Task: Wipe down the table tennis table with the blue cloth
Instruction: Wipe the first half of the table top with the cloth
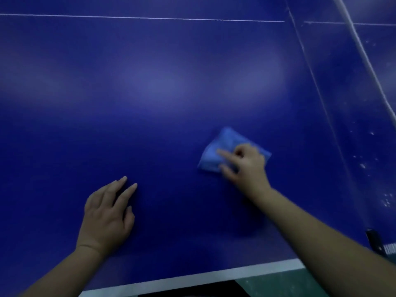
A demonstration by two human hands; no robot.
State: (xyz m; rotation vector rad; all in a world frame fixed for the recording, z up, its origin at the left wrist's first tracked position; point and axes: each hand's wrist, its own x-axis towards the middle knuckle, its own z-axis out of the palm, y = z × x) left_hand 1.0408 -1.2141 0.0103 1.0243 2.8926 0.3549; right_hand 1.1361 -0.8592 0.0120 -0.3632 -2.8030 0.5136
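Right hand [246,166] grips folded light-blue cloth [227,140] on dark-blue table tennis table [150,82], fingers curled. Left hand [105,213] lies flat, fingers slightly apart.

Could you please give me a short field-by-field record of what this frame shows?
surface: blue table tennis table, with a white edge line nearest the camera
cloth: blue cloth, folded, lying on the table right of centre
right hand: right hand on the cloth, index finger and thumb stretched over it, other fingers curled
left hand: left hand flat on the bare table, fingers straight, apart from the cloth
net: net runs along the right side
progress: cannot tell how much is wiped
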